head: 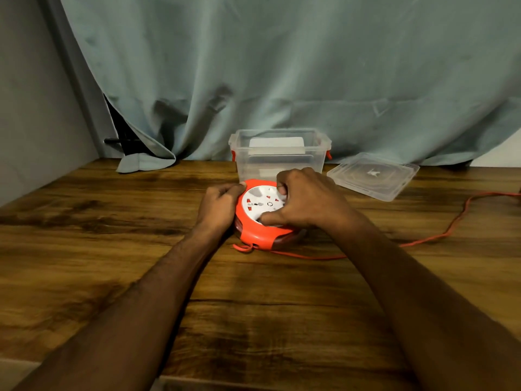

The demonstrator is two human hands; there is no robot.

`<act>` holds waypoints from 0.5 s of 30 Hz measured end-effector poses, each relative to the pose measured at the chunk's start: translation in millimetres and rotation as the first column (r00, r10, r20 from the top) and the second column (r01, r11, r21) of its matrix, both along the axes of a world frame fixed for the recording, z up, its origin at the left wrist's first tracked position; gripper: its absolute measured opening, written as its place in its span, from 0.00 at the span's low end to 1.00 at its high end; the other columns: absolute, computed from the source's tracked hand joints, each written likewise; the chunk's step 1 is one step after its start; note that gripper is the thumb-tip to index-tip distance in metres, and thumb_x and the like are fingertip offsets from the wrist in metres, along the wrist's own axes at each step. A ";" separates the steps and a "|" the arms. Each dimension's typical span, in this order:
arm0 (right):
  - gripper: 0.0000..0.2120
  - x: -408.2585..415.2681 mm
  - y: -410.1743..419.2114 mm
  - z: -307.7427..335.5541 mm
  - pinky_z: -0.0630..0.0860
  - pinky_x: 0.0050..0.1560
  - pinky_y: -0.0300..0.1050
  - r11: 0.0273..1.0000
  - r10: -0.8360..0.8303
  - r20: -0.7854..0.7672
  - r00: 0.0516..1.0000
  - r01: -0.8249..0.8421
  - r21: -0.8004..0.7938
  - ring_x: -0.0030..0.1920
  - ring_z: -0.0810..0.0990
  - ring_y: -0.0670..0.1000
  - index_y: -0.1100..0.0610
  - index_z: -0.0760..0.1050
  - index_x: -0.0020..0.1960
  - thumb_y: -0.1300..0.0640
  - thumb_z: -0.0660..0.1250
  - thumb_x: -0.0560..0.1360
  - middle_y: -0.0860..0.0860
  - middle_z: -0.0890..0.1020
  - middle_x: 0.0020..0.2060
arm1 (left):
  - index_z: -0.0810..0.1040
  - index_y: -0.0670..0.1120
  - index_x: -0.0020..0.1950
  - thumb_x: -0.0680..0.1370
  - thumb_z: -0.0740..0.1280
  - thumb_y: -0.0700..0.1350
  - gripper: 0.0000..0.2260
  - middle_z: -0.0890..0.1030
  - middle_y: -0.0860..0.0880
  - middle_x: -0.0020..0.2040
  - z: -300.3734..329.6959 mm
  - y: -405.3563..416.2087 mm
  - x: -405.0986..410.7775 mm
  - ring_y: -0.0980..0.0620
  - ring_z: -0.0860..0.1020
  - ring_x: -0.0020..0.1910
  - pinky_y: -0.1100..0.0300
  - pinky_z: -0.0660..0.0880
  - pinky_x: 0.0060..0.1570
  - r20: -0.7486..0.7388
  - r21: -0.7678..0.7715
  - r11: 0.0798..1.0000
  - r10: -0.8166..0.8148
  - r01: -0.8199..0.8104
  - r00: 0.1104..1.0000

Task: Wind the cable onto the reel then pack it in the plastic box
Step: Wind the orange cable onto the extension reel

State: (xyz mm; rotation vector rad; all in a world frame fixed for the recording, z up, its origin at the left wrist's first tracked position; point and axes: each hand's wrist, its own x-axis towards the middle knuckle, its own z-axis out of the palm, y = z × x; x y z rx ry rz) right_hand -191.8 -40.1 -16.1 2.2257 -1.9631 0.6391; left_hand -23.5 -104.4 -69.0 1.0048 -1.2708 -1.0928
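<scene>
Head view: round orange-and-white plastic cable reel (263, 213) lies flat on brown wooden table (112, 249). Left hand (218, 206) grips its 9 o'clock rim; right hand (306, 198) clasps its white face. Thin orange cable (423, 241) trails toward 3 o'clock. Clear plastic box (279, 153) stands at 12 o'clock, transparent lid (372, 176) beside.

Prob. home room: wood-look table (112, 221) vs draped grey-green curtain (282, 66)
</scene>
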 end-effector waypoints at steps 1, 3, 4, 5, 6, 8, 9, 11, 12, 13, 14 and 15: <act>0.29 2.9 -1.1 -2.3 0.59 0.34 0.44 1.000 -0.027 0.012 1.000 0.027 -0.004 0.44 0.73 0.51 0.46 0.68 0.42 0.25 0.72 0.57 0.46 0.76 0.43 | 0.89 0.46 0.39 0.71 0.71 0.50 0.10 0.88 0.36 0.46 0.1 0.0 0.1 0.29 0.84 0.54 0.32 0.79 0.58 -0.002 0.000 1.000 0.003 -0.003 1.000; 0.30 8.4 -3.3 -7.1 0.61 0.36 0.46 0.996 -0.078 0.054 0.995 0.080 -0.028 0.43 0.72 0.51 0.47 0.71 0.45 0.24 0.71 0.57 0.47 0.75 0.43 | 0.89 0.48 0.39 0.71 0.71 0.51 0.10 0.88 0.37 0.46 0.5 0.6 -0.1 0.31 0.85 0.53 0.33 0.79 0.58 0.007 0.001 1.000 0.007 -0.007 1.000; 0.31 11.0 -4.0 -9.3 0.61 0.35 0.45 0.993 -0.101 0.079 0.992 0.105 -0.048 0.42 0.72 0.51 0.48 0.72 0.45 0.24 0.70 0.57 0.47 0.75 0.43 | 0.89 0.48 0.39 0.71 0.71 0.51 0.10 0.88 0.38 0.46 0.8 1.0 0.0 0.31 0.85 0.53 0.33 0.80 0.58 0.010 0.001 1.000 0.007 -0.007 1.000; 0.31 13.9 -4.3 -11.0 0.59 0.32 0.44 0.989 -0.122 0.106 0.987 0.129 -0.067 0.41 0.72 0.52 0.49 0.72 0.44 0.24 0.70 0.56 0.48 0.75 0.41 | 0.89 0.48 0.39 0.71 0.71 0.51 0.10 0.88 0.38 0.46 0.9 1.1 0.2 0.31 0.85 0.53 0.33 0.80 0.58 0.010 0.003 1.000 0.008 -0.008 1.000; 0.32 16.7 -4.4 -12.2 0.57 0.31 0.42 0.985 -0.141 0.133 0.981 0.152 -0.077 0.40 0.72 0.52 0.49 0.72 0.44 0.24 0.70 0.56 0.48 0.74 0.40 | 0.89 0.47 0.40 0.71 0.70 0.51 0.10 0.88 0.38 0.46 0.9 1.4 0.4 0.32 0.85 0.52 0.33 0.80 0.58 0.010 0.006 1.000 0.005 -0.005 1.000; 0.32 20.9 -4.6 -13.1 0.55 0.30 0.41 0.980 -0.173 0.175 0.969 0.188 -0.072 0.40 0.71 0.52 0.50 0.70 0.45 0.25 0.72 0.58 0.48 0.72 0.40 | 0.89 0.47 0.40 0.71 0.70 0.51 0.11 0.88 0.38 0.45 1.3 2.1 1.0 0.32 0.86 0.51 0.34 0.80 0.58 0.014 0.012 1.000 -0.005 0.005 1.000; 0.32 22.4 -5.0 -13.6 0.55 0.30 0.41 0.978 -0.183 0.191 0.964 0.199 -0.064 0.41 0.71 0.52 0.50 0.70 0.46 0.26 0.73 0.59 0.48 0.72 0.40 | 0.89 0.47 0.40 0.71 0.70 0.51 0.11 0.88 0.39 0.45 1.6 2.7 1.3 0.33 0.86 0.50 0.34 0.81 0.58 0.021 0.015 1.000 -0.010 0.010 1.000; 0.31 24.8 -5.8 -15.3 0.57 0.31 0.43 0.976 -0.195 0.215 0.957 0.211 -0.053 0.42 0.71 0.51 0.50 0.73 0.49 0.27 0.73 0.61 0.47 0.73 0.42 | 0.89 0.48 0.39 0.72 0.70 0.51 0.11 0.88 0.38 0.44 1.8 3.7 1.3 0.32 0.86 0.50 0.33 0.81 0.57 0.030 0.009 1.000 -0.017 0.017 0.999; 0.32 26.1 -6.1 -16.3 0.59 0.33 0.44 0.975 -0.200 0.225 0.954 0.217 -0.051 0.43 0.71 0.51 0.52 0.75 0.52 0.27 0.73 0.62 0.48 0.74 0.43 | 0.89 0.47 0.39 0.72 0.70 0.51 0.11 0.88 0.37 0.44 1.7 3.8 1.2 0.30 0.85 0.50 0.33 0.80 0.56 0.028 0.000 1.000 -0.015 0.015 1.000; 0.33 27.5 -6.0 -17.1 0.61 0.37 0.45 0.974 -0.205 0.235 0.950 0.222 -0.049 0.43 0.71 0.51 0.53 0.76 0.55 0.28 0.72 0.63 0.49 0.76 0.44 | 0.88 0.47 0.38 0.72 0.70 0.51 0.11 0.87 0.36 0.44 1.7 3.6 1.0 0.29 0.85 0.51 0.32 0.80 0.56 0.024 -0.005 1.000 -0.009 0.009 1.000; 0.34 29.3 -5.8 -18.0 0.63 0.40 0.45 0.973 -0.208 0.246 0.947 0.227 -0.050 0.44 0.72 0.52 0.54 0.77 0.57 0.29 0.72 0.64 0.51 0.79 0.47 | 0.88 0.47 0.37 0.72 0.70 0.50 0.10 0.87 0.35 0.44 1.9 3.3 1.0 0.29 0.84 0.51 0.32 0.80 0.56 0.019 -0.007 1.000 -0.005 0.005 1.000; 0.35 31.6 -5.6 -19.0 0.64 0.42 0.46 0.971 -0.211 0.253 0.944 0.232 -0.055 0.46 0.74 0.53 0.55 0.77 0.59 0.29 0.72 0.65 0.52 0.81 0.51 | 0.88 0.47 0.37 0.72 0.70 0.50 0.10 0.87 0.35 0.44 1.9 2.8 0.7 0.29 0.84 0.51 0.32 0.80 0.56 0.016 -0.006 1.000 -0.002 0.002 1.000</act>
